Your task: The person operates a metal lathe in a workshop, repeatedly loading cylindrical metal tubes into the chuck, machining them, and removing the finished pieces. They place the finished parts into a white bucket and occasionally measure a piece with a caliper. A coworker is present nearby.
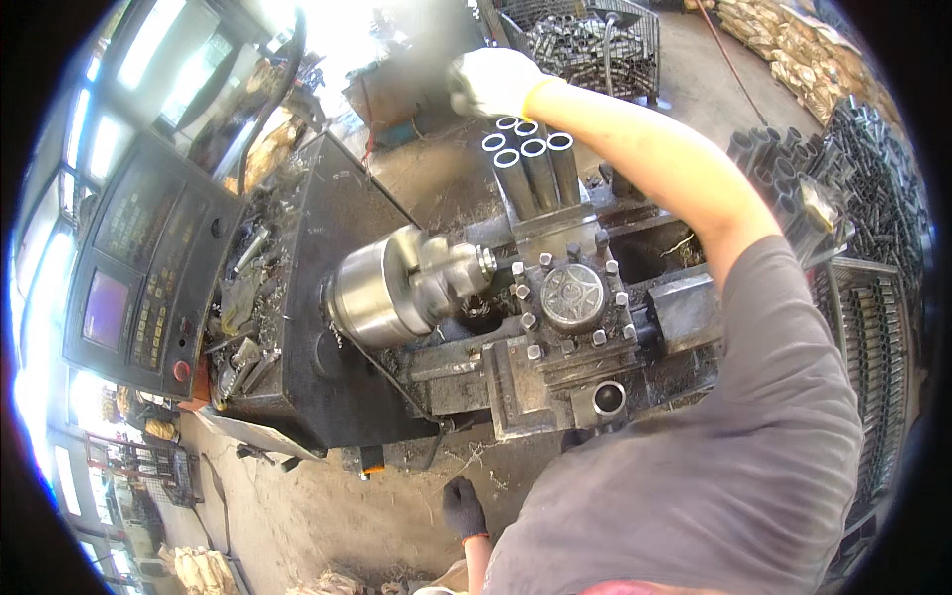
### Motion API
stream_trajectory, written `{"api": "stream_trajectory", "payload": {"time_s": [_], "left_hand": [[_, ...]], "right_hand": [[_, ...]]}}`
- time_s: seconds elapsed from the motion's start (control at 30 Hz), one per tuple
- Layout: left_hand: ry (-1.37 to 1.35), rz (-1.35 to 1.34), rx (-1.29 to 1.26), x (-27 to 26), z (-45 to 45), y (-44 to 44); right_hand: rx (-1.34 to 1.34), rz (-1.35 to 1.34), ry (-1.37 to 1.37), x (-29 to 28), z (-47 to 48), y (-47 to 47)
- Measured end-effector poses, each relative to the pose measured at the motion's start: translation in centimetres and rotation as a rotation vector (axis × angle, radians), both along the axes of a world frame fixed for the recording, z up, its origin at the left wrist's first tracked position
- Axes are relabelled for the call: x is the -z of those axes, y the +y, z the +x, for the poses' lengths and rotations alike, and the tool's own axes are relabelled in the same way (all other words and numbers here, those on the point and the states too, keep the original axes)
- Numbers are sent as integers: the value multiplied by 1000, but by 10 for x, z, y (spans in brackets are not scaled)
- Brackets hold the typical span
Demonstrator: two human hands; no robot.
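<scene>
My right hand, in a white glove, is stretched out over the far side of the lathe, just beyond a group of upright metal tubes. Its fingers look curled, but blur hides whether they hold anything. My left hand, in a dark knit glove, hangs low in front of the machine, touching nothing visible; its grip cannot be made out. Between the hands are the lathe chuck, blurred at its jaws, with a metal tube in it, and the bolted square tool post. A short tube stands on the carriage's near side.
A control panel with a screen and red button stands left. Metal chips and loose parts lie on the headstock. Many tubes are piled at the right, and a wire basket of metal parts stands at the back.
</scene>
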State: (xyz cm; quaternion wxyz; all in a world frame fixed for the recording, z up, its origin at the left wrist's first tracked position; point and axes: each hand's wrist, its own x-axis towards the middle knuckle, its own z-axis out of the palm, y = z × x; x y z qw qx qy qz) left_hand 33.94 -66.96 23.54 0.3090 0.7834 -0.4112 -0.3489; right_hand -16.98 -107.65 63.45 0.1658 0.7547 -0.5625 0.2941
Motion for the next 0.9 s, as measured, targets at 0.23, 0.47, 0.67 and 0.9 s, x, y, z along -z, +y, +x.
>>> {"api": "stream_trajectory", "payload": {"time_s": [0.23,0.47,0.67,0.9], "left_hand": [[0,-537,184,-114,-49,-121],[93,-513,424,-151,-110,-133],[-462,-804,704,-189,-131,-141],[-945,-1057,819,-202,-232,-262]], "right_hand": [[-216,757,85,64,2,64],[-558,753,281,147,32,21],[-221,1287,-114,199,81,3],[-968,1095,152,227,44,-27]]}}
